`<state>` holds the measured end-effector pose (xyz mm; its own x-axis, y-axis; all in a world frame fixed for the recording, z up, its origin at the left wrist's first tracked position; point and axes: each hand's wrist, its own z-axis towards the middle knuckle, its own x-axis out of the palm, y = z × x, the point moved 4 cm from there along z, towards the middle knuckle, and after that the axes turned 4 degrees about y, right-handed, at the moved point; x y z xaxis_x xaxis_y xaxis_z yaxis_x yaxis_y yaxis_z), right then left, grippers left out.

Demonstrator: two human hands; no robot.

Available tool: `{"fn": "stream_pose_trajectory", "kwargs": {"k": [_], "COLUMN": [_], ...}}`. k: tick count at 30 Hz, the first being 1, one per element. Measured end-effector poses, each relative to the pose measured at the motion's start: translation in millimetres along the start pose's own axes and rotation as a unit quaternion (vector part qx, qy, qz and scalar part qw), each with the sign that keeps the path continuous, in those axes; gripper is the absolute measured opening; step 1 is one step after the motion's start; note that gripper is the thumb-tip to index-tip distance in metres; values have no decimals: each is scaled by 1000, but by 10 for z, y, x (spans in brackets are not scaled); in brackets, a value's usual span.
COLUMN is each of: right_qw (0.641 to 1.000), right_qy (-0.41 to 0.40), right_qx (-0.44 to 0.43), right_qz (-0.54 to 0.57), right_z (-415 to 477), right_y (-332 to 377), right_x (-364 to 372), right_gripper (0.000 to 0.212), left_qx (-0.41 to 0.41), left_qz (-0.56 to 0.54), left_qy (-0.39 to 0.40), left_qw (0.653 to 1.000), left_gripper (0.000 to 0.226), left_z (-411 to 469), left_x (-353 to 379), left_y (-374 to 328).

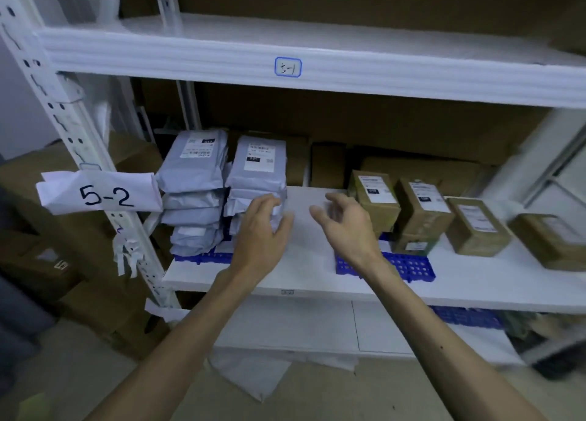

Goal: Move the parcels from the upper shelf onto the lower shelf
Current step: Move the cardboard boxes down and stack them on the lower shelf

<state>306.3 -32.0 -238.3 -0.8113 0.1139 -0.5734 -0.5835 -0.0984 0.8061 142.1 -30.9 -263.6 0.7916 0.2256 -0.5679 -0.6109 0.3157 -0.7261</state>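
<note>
Two stacks of grey plastic mailer parcels stand at the left of the lower shelf [304,262]: a left stack [193,167] and a right stack [258,167], both with white address labels on top. My left hand [260,230] touches the front right side of the right stack, fingertips on a parcel's edge and thumb spread out to the right. My right hand [345,227] hovers over the bare shelf between the mailers and the brown boxes, with relaxed fingers that hold nothing. The visible part of the upper shelf [317,40], labelled 5-1, shows no parcels.
Brown cardboard parcels [375,198], [425,205], [475,227] stand in a row at the right of the lower shelf, partly on a blue plastic grid [409,266]. A paper tag marked 5-2 [101,195] hangs on the white upright [63,113]. Cardboard boxes [79,246] sit at the left, and a grey bag [253,376] lies on the floor.
</note>
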Motion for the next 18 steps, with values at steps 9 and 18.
{"fn": "stream_pose_trajectory", "kwargs": {"k": [9, 18], "right_qw": [983, 954], "right_qy": [-126, -194], "right_qx": [-93, -128], "right_qz": [-96, -188], "right_z": [-722, -961], "right_y": [481, 43], "right_x": [-1485, -3076], "right_gripper": [42, 43], "left_qx": [148, 240], "left_qz": [37, 54], "left_qy": [14, -9], "left_qw": [988, 969], "left_gripper": [31, 37], "left_z": [-79, -92], "left_x": [-84, 628], "left_y": [-1414, -2953]}}
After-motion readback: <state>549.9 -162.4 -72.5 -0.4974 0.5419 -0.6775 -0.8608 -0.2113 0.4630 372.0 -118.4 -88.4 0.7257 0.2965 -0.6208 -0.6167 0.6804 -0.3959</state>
